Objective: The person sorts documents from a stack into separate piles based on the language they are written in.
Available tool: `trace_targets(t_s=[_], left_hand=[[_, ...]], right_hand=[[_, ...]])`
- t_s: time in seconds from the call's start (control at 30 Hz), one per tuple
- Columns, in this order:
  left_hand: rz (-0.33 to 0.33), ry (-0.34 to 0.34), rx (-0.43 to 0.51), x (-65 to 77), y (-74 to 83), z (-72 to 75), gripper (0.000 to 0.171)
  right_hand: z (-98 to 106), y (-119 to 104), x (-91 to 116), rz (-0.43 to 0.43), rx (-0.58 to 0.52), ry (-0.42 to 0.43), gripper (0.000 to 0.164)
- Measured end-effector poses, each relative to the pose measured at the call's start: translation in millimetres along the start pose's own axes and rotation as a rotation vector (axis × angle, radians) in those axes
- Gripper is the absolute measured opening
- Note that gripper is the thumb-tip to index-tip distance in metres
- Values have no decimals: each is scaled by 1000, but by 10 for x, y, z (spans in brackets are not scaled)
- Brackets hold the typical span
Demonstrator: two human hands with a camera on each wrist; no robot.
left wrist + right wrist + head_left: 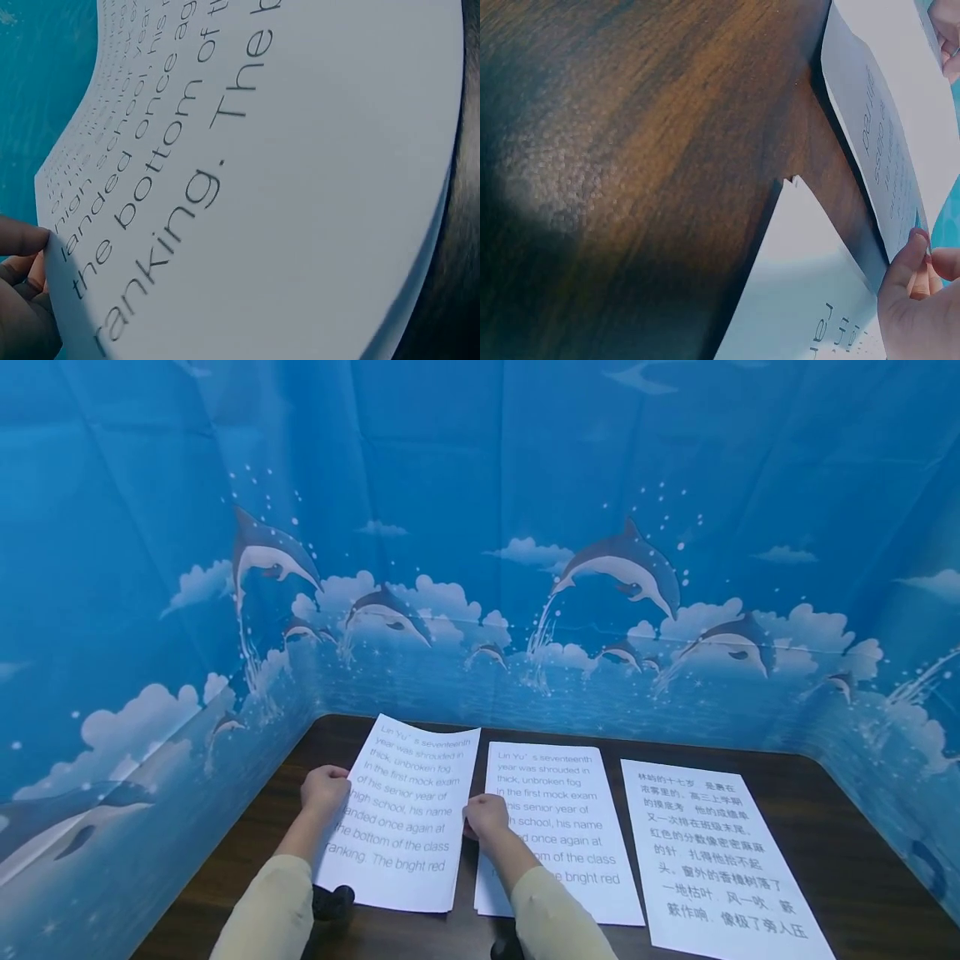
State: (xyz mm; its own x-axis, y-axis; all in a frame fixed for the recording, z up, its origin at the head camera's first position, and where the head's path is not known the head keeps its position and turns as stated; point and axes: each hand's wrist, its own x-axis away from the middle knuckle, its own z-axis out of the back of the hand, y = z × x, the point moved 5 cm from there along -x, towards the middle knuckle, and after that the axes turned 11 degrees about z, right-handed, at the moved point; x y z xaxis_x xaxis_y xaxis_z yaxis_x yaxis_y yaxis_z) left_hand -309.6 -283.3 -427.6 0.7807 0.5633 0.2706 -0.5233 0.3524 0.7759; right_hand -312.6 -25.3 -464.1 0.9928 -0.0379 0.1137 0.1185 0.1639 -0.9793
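Observation:
A white sheet of paper (405, 822) printed with English text is held up by its two sides, at the left of the table. My left hand (325, 795) pinches its left edge, thumb on the printed face in the left wrist view. On the opposite edge, my right hand (487, 818) pinches the paper between thumb and fingers, as the right wrist view shows. The sheet bows between the hands, its lower part close over the wood. Right beside it lies a second English-text paper stack (562, 893), partly covered by my right hand and forearm.
A page with Chinese text (720, 860) lies at the right of the dark wooden table (240, 852). A blue dolphin-print curtain (465, 485) hangs around the table's back and sides. Black wrist devices (333, 903) sit below both forearms.

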Motion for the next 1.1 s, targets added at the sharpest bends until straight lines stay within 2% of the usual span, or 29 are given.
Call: trace_targets(t_s=[0.27,0.53,0.73,0.93,1.03,1.1], left_hand=[[13,29,21,-1,-86,-74,22],[23,99,10,-50,-105,-54,22],[55,93,0,-72,-158,-47,22],[60,87,-40,-86,-175,-21,21],[63,92,-66,-161,-199,-28,21],[70,104,-99,-297,-269,-68,19]], right_hand=[[-35,41,22,-5,-6,-40,15],[-43,48,30,-22,-8,-74,16],[-50,41,27,-31,2,-83,14],[-41,-52,35,-25,34,-126,20],[-39,-83,37,-13,42,-152,24],[-32,-99,41,-5,40,-163,30]])
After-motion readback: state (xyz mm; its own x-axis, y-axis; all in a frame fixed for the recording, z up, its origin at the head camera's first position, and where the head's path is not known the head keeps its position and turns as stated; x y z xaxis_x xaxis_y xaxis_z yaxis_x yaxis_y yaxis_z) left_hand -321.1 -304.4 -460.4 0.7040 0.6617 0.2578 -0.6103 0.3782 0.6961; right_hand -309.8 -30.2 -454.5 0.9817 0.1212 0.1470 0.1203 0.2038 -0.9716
